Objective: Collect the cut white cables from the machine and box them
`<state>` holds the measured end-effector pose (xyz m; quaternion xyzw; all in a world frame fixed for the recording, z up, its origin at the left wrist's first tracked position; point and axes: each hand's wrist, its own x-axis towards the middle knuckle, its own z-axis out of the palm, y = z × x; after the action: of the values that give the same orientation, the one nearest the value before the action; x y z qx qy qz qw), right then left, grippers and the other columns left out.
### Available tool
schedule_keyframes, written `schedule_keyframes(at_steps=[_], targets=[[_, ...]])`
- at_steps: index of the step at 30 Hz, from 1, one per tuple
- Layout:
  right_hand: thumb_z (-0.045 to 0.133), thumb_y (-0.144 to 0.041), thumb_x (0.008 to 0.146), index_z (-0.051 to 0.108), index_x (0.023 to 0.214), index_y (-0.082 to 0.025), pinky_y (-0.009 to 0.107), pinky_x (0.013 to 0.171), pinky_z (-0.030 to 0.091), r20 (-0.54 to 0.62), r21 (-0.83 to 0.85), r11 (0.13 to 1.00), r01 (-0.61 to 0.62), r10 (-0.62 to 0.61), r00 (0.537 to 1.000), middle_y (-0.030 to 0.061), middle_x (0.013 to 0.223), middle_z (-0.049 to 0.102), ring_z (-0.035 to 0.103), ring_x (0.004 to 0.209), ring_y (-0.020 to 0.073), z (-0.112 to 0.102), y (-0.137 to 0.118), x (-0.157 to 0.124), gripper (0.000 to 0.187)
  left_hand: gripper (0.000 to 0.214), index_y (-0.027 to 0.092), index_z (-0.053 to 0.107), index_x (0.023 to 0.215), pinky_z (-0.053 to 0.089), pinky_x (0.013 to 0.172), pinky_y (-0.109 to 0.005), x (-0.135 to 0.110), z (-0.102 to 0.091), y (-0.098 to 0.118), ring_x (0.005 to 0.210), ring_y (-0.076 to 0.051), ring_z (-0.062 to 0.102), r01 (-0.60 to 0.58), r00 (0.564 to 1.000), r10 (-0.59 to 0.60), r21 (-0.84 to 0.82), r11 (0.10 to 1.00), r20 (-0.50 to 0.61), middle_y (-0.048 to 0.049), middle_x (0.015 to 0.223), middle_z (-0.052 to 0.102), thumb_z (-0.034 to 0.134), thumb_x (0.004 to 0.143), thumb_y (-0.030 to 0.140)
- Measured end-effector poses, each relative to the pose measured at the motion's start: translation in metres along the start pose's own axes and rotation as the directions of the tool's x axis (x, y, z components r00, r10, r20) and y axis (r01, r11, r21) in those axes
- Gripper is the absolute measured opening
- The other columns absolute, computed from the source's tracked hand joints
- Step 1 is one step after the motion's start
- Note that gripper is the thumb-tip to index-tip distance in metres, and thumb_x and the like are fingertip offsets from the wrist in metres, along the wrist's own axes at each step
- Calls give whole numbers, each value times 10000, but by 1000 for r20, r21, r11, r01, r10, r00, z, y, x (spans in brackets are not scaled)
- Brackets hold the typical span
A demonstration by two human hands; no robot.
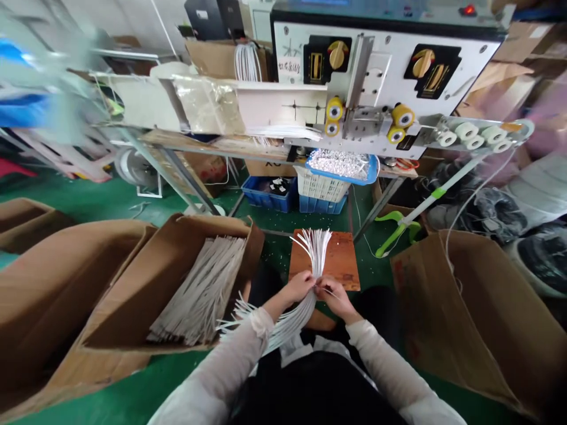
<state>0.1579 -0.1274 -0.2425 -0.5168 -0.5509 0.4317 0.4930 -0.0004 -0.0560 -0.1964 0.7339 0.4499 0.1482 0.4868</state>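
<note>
A bundle of white wires (pixel 305 310) lies across my lap, its far ends fanned out over a brown wooden board (pixel 343 260). My left hand (pixel 300 286) is closed around the bundle near its far end. Beside it, my right hand (pixel 334 295) pinches a single thin wire (pixel 326 290) at the bundle, and one end of that wire sticks out to the right past the fingers. The two hands nearly touch. Fingers partly hide the spot where the thin wire meets the bundle.
A cardboard box (pixel 177 224) with many cut wires (pixel 199 289) stands at left, another box (pixel 478 319) at right. Ahead is a wire-cutting machine (pixel 376 65) on a bench, with a blue tray (pixel 372 171) of white scraps below. A green-footed stand (pixel 401 227) rises at right.
</note>
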Motion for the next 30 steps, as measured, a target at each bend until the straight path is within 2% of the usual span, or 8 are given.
schedule_keyframes(at_steps=[5,8,12,14,17,21,26,30], targets=[[733,-509,774,561,675,-191,289,683,503,-94,171,979,-108,126,988,77,1024,614,604,862,184,-15,-5,-9,374,143,178,591,695,332,618,-242,2,-30,-11,632,-140,485,13,998,-25,189,982,64,13,637,552,580,828,230],[698,-573,797,536,803,-205,243,547,482,-18,381,886,-264,292,956,75,1086,672,667,769,166,-14,-5,-13,402,123,191,657,760,365,666,-261,-7,-43,-18,680,-162,547,25,998,-43,322,946,52,-12,699,625,566,841,206],[742,-538,752,542,821,-202,227,491,505,39,287,855,-431,439,897,24,747,705,664,577,149,-6,-13,-1,397,200,209,687,829,407,742,-300,-20,-46,-13,836,-210,617,6,1000,-9,454,891,3,-61,892,683,497,893,221],[759,-454,729,560,798,-204,238,472,516,35,190,859,-475,478,878,6,653,686,651,532,156,-4,-21,9,327,248,208,672,893,417,752,-295,-22,-42,-5,909,-207,622,-77,996,94,507,859,-8,-74,1030,670,436,948,261],[706,-335,737,614,802,-207,261,499,532,52,35,902,-430,428,902,18,671,703,672,581,184,-2,-31,18,170,279,203,633,948,429,727,-274,-19,-30,6,919,-183,632,-225,964,264,550,804,9,-71,1066,659,370,998,281],[614,-275,760,633,736,-197,265,573,523,14,-213,952,-218,226,974,34,683,682,654,643,182,0,-31,17,84,235,198,601,962,434,693,-274,-17,-8,13,846,-186,654,-252,959,284,524,814,20,-47,914,685,378,1003,263],[562,-369,826,636,857,-191,265,561,513,-13,-138,964,-225,226,974,37,770,678,634,665,175,-1,-22,9,194,221,187,577,1124,444,699,-285,-26,3,9,816,-198,668,-213,967,252,464,860,-24,-47,936,700,470,930,190],[584,-358,822,629,833,-192,264,570,512,16,-144,968,-203,207,978,34,752,661,622,689,176,-4,-23,10,172,166,192,643,995,442,724,-276,-22,2,1,880,-194,651,-202,963,264,519,831,-48,-59,992,674,503,908,186]])
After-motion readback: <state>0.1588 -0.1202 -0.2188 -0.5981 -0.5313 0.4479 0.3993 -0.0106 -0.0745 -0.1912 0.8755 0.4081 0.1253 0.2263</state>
